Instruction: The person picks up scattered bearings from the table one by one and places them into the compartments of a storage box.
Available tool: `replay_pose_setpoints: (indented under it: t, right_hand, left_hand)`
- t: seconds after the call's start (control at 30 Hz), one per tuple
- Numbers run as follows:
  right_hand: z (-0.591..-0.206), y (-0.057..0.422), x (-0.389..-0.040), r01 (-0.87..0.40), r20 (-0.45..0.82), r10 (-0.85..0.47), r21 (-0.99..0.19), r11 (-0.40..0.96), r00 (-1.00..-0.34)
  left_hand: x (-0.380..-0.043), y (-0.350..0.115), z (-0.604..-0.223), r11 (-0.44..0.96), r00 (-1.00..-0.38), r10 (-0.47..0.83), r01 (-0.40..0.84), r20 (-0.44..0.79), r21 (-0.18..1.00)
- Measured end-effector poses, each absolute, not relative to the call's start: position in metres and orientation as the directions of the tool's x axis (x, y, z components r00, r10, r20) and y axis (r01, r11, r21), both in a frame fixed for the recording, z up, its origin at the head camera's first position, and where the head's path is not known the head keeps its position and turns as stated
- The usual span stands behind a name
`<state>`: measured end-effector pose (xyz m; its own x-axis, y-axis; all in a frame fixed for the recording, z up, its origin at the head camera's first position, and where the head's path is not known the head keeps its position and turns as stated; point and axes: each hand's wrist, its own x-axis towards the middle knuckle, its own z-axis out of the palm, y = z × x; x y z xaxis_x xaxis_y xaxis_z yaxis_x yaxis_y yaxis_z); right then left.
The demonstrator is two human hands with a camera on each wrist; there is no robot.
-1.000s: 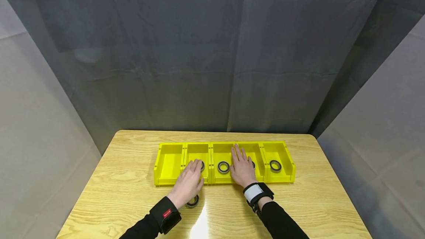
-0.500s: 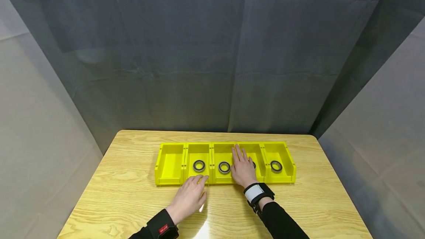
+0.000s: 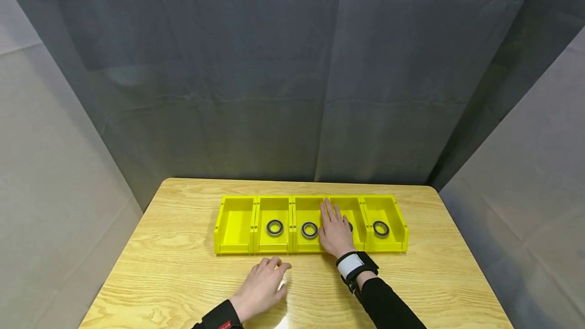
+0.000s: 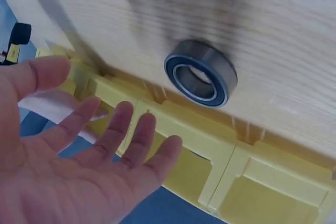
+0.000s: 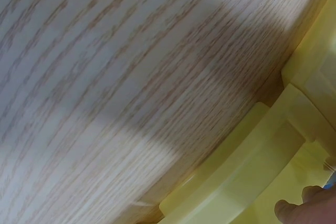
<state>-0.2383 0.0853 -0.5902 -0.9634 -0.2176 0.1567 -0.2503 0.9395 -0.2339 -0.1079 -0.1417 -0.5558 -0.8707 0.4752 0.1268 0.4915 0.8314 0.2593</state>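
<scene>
My left hand (image 3: pixel 260 288) hovers over the table in front of the yellow bins, its fingers spread and loosely bent, with nothing in them. Beneath it a ball bearing (image 4: pixel 223 69) with a black seal lies on the wood; the hand hides it in the head view. My right hand (image 3: pixel 336 232) lies with straight fingers across the wall between the third and fourth bins (image 3: pixel 234 220). Single bearings sit in the second bin (image 3: pixel 267 228), the third bin (image 3: pixel 303 230) and the rightmost bin (image 3: pixel 375 229). Another bearing (image 3: pixel 351 227) shows partly beside my right hand.
The yellow bins stand joined in a row on the wooden table (image 3: pixel 173 248). No bearing shows in the leftmost bin. Dark grey cloth (image 3: pixel 256 90) hangs behind the table, with pale cloth panels (image 3: pixel 55 166) at both sides.
My left hand has drawn back from over the second bin toward the table's front, uncovering the bearing in that bin and now covering the loose bearing. The right hand stays put.
</scene>
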Motion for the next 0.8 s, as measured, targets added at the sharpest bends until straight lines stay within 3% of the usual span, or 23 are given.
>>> replay_pose_setpoints:
  t: [0.8]
  right_hand:
    - [-0.590,0.085,-0.237,-0.240,0.141,-0.209,-0.260,0.935,-0.968]
  left_hand:
    - [-0.101,-0.141,-0.577,0.842,-0.886,0.463,0.433,-0.020,0.323]
